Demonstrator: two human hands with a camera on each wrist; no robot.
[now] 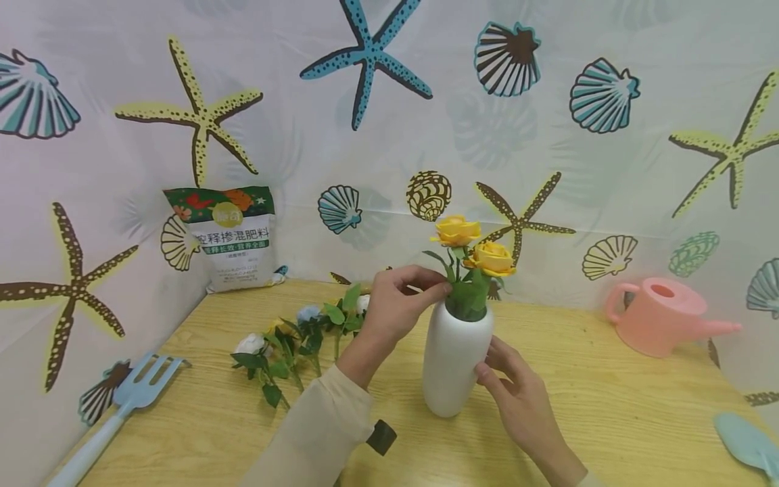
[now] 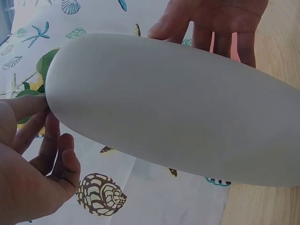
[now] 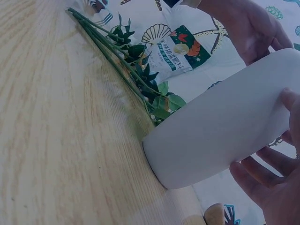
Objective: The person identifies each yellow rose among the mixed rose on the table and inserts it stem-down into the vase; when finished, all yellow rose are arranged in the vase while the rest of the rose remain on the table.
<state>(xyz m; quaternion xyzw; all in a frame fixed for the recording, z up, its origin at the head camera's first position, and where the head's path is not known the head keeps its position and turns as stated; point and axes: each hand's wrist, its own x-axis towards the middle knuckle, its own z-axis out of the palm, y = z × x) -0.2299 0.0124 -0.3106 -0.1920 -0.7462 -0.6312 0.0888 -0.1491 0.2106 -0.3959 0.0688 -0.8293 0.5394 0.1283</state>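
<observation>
A white vase (image 1: pixel 450 365) stands on the wooden table, slightly tilted in the head view. Two yellow artificial roses (image 1: pixel 491 258) rise from its mouth above green leaves. At the rim, my left hand (image 1: pixel 395 304) pinches the greenery of the roses between thumb and fingers; in the left wrist view the vase body (image 2: pixel 164 108) hides part of that pinch. My right hand (image 1: pixel 523 399) holds the vase's right side, thumb in front and fingers round behind. The right wrist view shows this hand's fingers (image 3: pixel 253 178) along the vase wall, its base at the tabletop.
Left of the vase lie several loose artificial flowers (image 1: pixel 286 345), white, yellow and blue. A fertilizer bag (image 1: pixel 237 243) leans at the back left. A light blue garden fork (image 1: pixel 136 392) lies left. At right are a pink watering can (image 1: pixel 660 318) and a blue-green shovel-like tool (image 1: pixel 745 436).
</observation>
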